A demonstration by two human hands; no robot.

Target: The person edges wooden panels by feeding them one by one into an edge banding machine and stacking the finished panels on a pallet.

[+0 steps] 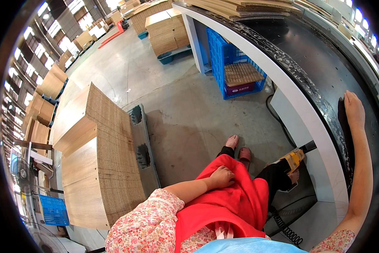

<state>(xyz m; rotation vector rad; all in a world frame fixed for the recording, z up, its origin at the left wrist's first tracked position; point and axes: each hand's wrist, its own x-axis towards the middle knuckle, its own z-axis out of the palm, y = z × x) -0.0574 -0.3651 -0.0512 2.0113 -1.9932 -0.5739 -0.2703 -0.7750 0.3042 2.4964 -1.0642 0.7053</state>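
My left hand [222, 177] rests on the red apron [244, 198] over my lap, its fingers loosely curled, with nothing visible in them. On the right, my arm reaches out over the black worktop [299, 46], and my right hand [354, 107] lies on it with the fingers drawn in. No object shows in that hand, though its palm side is hidden. A dark shadow falls on the worktop just left of the right hand.
Stacked wood-look panels [113, 156] stand on a pallet [144, 143] to the left. Under the worktop's white frame is a blue crate [217, 55] holding a board and a purple box. Boards [244, 7] lie on the worktop's far end. Cables and a coiled hose [286, 230] run near my feet.
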